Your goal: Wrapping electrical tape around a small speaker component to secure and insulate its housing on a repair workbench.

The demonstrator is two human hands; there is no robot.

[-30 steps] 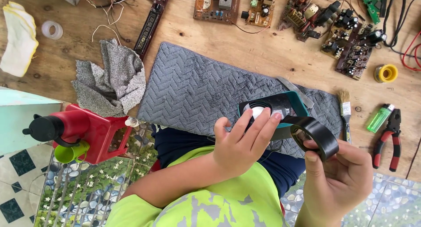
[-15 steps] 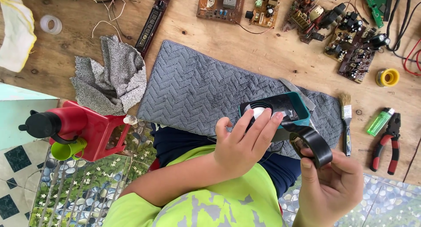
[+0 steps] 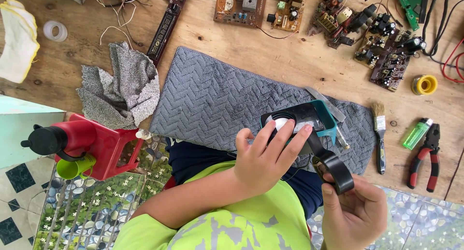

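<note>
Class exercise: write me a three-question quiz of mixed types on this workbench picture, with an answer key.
1. True or false: the left hand rests on the teal box.
2. The right hand holds: A) pliers B) black tape roll C) brush.
3. Fill in: the green lighter lies between the brush and the ____.

Key
1. True; its fingers lie across the box.
2. B, the tape roll, with a strip running to the box.
3. pliers.
</note>
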